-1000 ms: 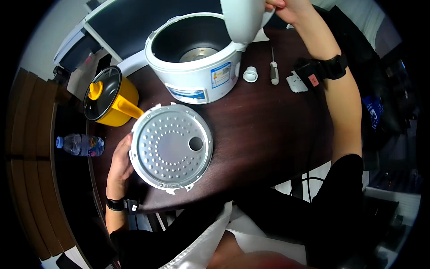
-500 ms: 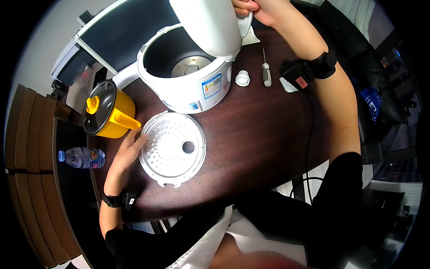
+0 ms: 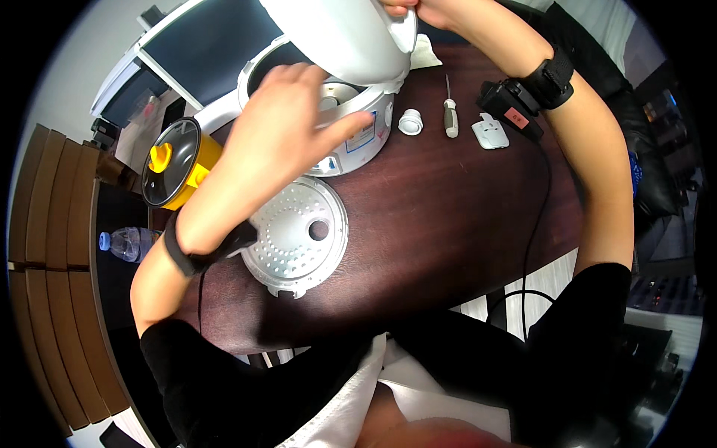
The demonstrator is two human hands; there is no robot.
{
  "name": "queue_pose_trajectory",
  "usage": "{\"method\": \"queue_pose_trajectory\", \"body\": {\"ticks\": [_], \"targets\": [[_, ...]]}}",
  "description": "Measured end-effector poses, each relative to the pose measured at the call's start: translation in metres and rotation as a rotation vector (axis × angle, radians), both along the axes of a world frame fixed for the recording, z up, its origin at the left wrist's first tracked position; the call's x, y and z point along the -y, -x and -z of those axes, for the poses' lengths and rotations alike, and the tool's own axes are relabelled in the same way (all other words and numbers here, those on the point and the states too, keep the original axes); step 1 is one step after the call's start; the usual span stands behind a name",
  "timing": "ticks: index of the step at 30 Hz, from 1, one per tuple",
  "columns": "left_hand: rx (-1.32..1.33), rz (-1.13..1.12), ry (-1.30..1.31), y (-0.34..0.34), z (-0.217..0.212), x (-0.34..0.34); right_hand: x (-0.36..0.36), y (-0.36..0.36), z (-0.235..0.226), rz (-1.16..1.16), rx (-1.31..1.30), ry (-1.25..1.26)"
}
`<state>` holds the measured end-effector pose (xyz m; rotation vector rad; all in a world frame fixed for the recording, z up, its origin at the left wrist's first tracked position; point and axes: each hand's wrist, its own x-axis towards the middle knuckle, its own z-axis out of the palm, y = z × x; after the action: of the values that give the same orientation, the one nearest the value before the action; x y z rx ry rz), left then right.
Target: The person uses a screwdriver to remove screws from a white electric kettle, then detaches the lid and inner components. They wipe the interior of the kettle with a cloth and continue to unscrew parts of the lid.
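Note:
At the top edge, my right hand [image 3: 435,10] has its fingers closed round the edge of a white rice cooker lid [image 3: 336,37], which stands tilted up over the cooker. My left hand [image 3: 284,123], slightly blurred, is above the front rim of the white rice cooker [image 3: 381,127], thumb spread and nothing visible in it. It hides part of the cooker's dark inside; whether it touches the rim I cannot tell. Below that hand, a round perforated inner lid plate [image 3: 291,254] lies flat on the table, partly behind my left wrist.
Right of the cooker lie a small white round cap [image 3: 410,122], a screwdriver [image 3: 450,118] and a flat white piece [image 3: 491,133]. A yellow pot [image 3: 208,158] and a water bottle [image 3: 134,244] stand left. Behind is a dark screen [image 3: 216,52]. A black cable [image 3: 536,231] hangs from my right wrist.
My left hand has left the edge of the perforated plate and moved up and right, over the cooker. My right hand still holds the lid. The view has shifted a little.

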<state>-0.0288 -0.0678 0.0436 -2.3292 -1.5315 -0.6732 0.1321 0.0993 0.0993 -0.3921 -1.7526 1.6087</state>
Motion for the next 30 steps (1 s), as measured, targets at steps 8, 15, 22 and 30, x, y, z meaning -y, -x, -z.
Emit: {"method": "queue_pose_trajectory", "body": {"ticks": [8,15,22,30], "targets": [[-0.059,0.081,0.175,-0.034,0.035,-0.050,0.011,-0.008,0.000,0.106,-0.028,0.014],[-0.047,0.226,0.140,-0.018,0.034,-0.046,0.027,0.000,-0.003,0.111,0.003,-0.004],[-0.009,0.253,0.156,-0.015,0.035,-0.046,0.041,-0.024,0.001,0.163,-0.149,0.048],[0.000,0.203,0.236,-0.013,0.041,-0.053,0.039,-0.063,0.049,0.420,-0.603,0.220]]}}
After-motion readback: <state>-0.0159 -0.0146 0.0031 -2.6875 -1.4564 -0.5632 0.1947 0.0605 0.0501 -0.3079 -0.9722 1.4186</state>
